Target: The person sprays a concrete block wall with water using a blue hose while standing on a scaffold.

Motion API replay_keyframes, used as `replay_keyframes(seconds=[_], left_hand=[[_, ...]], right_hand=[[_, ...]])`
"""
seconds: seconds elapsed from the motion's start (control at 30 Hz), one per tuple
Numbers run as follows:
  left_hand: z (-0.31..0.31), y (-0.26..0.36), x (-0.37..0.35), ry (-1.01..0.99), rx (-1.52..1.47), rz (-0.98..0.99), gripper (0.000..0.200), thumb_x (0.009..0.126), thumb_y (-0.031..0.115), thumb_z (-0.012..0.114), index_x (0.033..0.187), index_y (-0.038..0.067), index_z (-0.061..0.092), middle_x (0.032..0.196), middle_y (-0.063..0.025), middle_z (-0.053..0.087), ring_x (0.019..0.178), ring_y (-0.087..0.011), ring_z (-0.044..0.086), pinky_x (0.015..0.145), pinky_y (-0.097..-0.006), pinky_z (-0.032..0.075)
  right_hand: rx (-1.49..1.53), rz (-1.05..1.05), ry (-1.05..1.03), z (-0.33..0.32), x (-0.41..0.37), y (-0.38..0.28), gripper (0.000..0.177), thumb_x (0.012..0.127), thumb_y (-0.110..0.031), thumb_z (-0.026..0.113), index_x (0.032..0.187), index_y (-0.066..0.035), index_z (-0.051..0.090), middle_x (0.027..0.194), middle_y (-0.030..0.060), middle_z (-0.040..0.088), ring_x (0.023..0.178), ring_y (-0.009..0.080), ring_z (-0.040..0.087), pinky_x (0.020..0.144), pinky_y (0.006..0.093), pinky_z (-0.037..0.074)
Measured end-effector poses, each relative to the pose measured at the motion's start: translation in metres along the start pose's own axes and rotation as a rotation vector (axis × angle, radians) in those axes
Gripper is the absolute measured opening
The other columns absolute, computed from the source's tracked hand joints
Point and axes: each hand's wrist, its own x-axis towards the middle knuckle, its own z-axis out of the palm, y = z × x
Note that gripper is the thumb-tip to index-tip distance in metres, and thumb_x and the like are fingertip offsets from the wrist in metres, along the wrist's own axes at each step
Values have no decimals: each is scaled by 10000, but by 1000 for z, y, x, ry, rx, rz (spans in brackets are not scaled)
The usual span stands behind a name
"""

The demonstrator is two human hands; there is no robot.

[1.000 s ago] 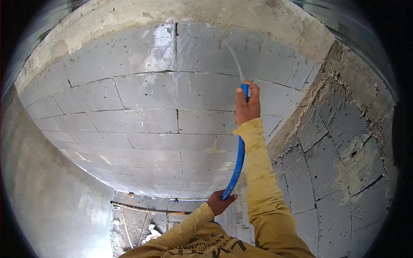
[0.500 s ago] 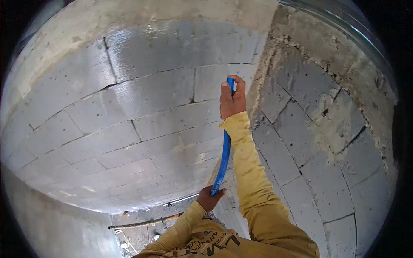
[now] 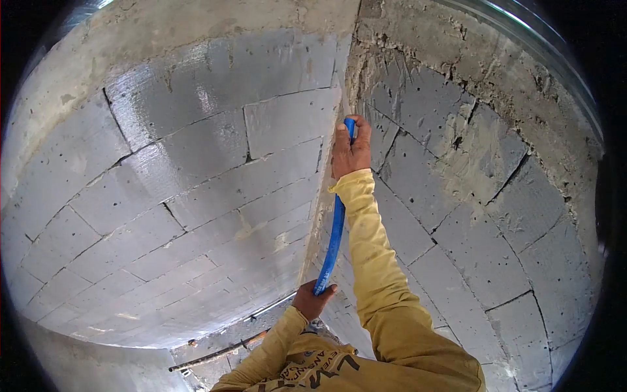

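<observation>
A blue hose [image 3: 336, 238] runs upright in front of me, bowed slightly between my two hands. Near its upper end, my right hand [image 3: 351, 150] is closed around it, with the index finger curled at the tip. Lower down, close to my body, my left hand [image 3: 311, 300] grips the hose with the thumb sticking out to the right. Below the left hand, my shirt and arm hide the rest of it. Behind the hose tip is the corner between two block walls. I cannot make out any water leaving the tip.
A grey block wall [image 3: 196, 147] with a wet, shiny patch stands on the left. Another block wall [image 3: 470, 261] with smeared mortar rises on the right. Rough concrete [image 3: 215, 26] runs along the top. A dark rod [image 3: 215, 353] lies below on the floor.
My view has turned to the right, so the wall corner has shifted left, behind the hose tip. Both hands keep their hold on the hose.
</observation>
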Motion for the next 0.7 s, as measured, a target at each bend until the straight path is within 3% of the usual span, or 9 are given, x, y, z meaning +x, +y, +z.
replay_keyframes(seconds=[0.03,0.13,0.27,0.33,0.5,0.63,0.7], left_hand=[[1,0,0,-5,13,-2,343,823,353,653,747,25,586,537,-31,479,510,-118,400,495,-312,386],[6,2,-2,-66,-67,-89,390,823,374,652,646,50,524,532,-3,468,515,-115,407,507,-316,381],[11,-5,-8,-59,41,-58,377,819,379,652,692,38,557,534,-24,490,510,-127,443,510,-317,398],[16,-21,-9,-86,41,-116,379,809,386,656,738,21,584,538,-52,492,504,-148,441,506,-332,398],[21,-49,-9,-42,51,-53,392,799,397,662,729,19,586,545,-85,523,515,-180,492,530,-353,421],[17,-52,-14,-27,106,-95,379,796,387,665,744,17,599,559,-99,546,526,-184,526,542,-352,436],[17,-54,-16,-34,89,-135,369,796,379,666,754,18,606,562,-100,551,528,-186,532,544,-351,440]], right_hand=[[0,5,3,-4,0,1,241,920,-194,521,1108,-106,399,745,4,460,629,85,416,580,245,395],[45,90,-2,-11,-1,8,233,916,-174,519,1104,-103,400,727,3,467,611,90,422,565,252,400],[41,248,-40,-18,-13,15,240,906,-176,514,1109,-107,408,710,12,482,596,110,446,561,281,415],[-112,255,-49,-21,-14,38,250,896,-206,518,1107,-116,419,721,22,494,606,129,468,581,301,427],[-237,321,-71,-27,-23,87,264,878,-258,534,1093,-130,449,746,47,518,629,166,500,626,332,444],[-332,358,-76,-28,-30,129,278,861,-267,550,1080,-120,463,777,108,556,664,249,545,660,384,452],[-282,361,-96,-29,-35,151,252,865,-261,547,1069,-144,457,694,82,512,566,220,491,547,367,398]])
